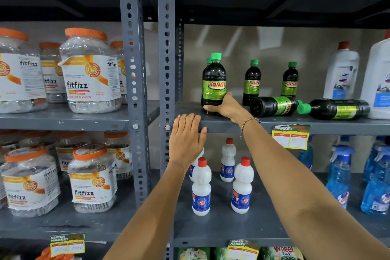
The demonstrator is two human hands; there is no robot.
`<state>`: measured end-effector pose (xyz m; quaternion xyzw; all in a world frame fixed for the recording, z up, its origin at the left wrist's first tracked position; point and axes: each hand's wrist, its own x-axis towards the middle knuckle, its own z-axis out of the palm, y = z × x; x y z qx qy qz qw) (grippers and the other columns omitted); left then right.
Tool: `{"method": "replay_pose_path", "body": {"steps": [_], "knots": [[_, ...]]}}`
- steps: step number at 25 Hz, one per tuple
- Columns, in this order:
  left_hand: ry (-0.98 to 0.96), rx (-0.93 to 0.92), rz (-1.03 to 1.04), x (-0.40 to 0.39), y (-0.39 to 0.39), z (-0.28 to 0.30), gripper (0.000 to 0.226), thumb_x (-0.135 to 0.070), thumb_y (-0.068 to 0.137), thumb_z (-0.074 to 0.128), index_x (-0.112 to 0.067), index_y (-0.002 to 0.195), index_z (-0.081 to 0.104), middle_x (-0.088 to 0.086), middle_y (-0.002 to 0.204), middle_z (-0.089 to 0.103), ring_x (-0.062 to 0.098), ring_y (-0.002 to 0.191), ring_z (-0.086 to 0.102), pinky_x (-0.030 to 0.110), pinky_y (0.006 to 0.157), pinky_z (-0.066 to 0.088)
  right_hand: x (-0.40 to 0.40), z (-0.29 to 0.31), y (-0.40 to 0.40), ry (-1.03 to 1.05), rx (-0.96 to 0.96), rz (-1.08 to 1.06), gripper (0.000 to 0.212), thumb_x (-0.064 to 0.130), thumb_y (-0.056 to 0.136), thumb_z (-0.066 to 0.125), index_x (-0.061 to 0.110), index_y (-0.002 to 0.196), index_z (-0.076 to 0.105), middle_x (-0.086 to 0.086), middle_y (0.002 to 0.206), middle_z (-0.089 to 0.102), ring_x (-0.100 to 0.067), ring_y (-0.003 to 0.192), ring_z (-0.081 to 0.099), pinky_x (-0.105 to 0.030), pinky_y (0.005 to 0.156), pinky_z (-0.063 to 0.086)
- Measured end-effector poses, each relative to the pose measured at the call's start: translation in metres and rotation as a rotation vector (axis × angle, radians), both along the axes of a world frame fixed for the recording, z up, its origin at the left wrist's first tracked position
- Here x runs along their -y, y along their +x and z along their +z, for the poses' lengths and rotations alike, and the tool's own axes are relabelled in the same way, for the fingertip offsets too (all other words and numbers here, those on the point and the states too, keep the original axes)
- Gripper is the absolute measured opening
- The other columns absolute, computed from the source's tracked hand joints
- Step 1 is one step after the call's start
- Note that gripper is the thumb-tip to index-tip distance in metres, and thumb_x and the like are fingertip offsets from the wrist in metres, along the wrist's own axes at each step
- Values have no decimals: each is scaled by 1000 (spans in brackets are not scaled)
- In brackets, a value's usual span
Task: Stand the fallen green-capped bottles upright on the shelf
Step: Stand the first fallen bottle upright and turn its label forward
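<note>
We take the upright bottle at the front of the shelf as our landmark. Our right hand is closed around its base, thumb across the front and fingers wrapped behind, with the bottle standing vertical on the shelf board. Our left hand holds nothing; it is flat and open, fingers together, resting against the shelf's front edge just below and to the left of the landmark.

Two fallen bottles remain. The nearer fallen bottle lies directly to the right of the landmark, just beyond our right wrist. Its long axis runs roughly parallel to the shelf's front edge, base toward the landmark, green cap pointing away to the right. The farther fallen bottle lies further right again, almost in line, with its cap pointing back toward the landmark, so the two caps nearly meet.

Behind the fallen pair, two more bottles stand upright, right of the landmark.

In our judgement the right hand is the nearer hand for the next bottle. It should release the landmark, travel right along the shelf, and tip the cap end up over the base.
</note>
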<state>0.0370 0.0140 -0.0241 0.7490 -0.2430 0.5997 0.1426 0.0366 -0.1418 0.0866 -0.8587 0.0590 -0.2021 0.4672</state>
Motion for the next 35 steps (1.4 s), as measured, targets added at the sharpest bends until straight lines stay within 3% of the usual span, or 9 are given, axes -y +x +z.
{"method": "replay_pose_path", "body": {"steps": [5, 8, 10, 12, 14, 15, 19, 32, 35], "knots": [[-161, -82, -67, 14, -20, 26, 26, -31, 94, 42, -13, 98, 60, 6, 102, 64, 24, 87, 61, 37, 77, 46, 8, -1, -11, 133, 38, 52, 64, 11, 84, 72, 1, 136, 37, -9, 125, 59, -19, 118, 53, -29, 99, 42], [-170, -135, -191, 23, -18, 68, 26, -24, 93, 46, -12, 114, 54, 6, 118, 59, 23, 97, 58, 35, 77, 48, 12, -4, -16, 287, 205, -23, 48, -3, 90, 59, -4, 136, 45, -14, 133, 57, -21, 119, 55, -25, 96, 43], [-194, -378, -299, 30, -9, 94, 52, -20, 92, 55, -7, 138, 37, 11, 142, 44, 25, 123, 49, 38, 97, 45, 13, -4, -13, 302, 236, -87, 44, -2, 91, 57, -5, 135, 48, -16, 133, 58, -24, 121, 55, -26, 97, 44], [-328, -839, -479, 33, 1, 114, 77, -23, 90, 62, -3, 148, 16, 12, 150, 34, 26, 136, 35, 38, 107, 35, 14, -5, -8, 306, 225, -85, 41, 0, 91, 58, -4, 132, 52, -18, 131, 61, -25, 119, 58, -30, 101, 46], [-352, -1225, -622, 31, 8, 121, 64, -30, 89, 64, -5, 141, 35, 6, 125, 55, 23, 120, 48, 32, 90, 42, 16, -7, -4, 291, 212, -84, 37, 0, 90, 58, -2, 127, 58, -18, 125, 65, -23, 110, 61, -32, 100, 48], [-315, -1278, -647, 33, 13, 119, 50, -30, 89, 64, -9, 131, 49, 5, 115, 60, 20, 110, 53, 28, 83, 40, 17, -8, -3, 280, 210, -95, 35, -1, 89, 59, -1, 125, 61, -18, 122, 67, -22, 108, 62, -34, 101, 49], [-331, -1115, -614, 37, 22, 113, 28, -21, 87, 66, -13, 114, 61, 7, 111, 66, 18, 91, 56, 27, 77, 40, 15, -4, -4, 280, 203, -148, 36, -1, 87, 62, 3, 122, 63, -14, 118, 69, -24, 112, 64, -36, 100, 51], [-352, -1063, -579, 16, -11, 107, 47, -27, 82, 72, -10, 123, 57, 8, 120, 65, 22, 109, 60, 34, 94, 48, 2, -6, -51, 300, 229, -65, 40, -3, 85, 65, 0, 125, 61, -16, 121, 68, -24, 114, 64, -37, 101, 51], [-346, -1036, -579, 14, -23, 106, 46, -28, 83, 72, -10, 122, 58, 7, 119, 65, 21, 107, 60, 30, 86, 47, -1, -5, -64, 295, 237, -43, 39, -3, 85, 65, -1, 124, 61, -17, 120, 68, -26, 113, 64, -39, 101, 51]]}}
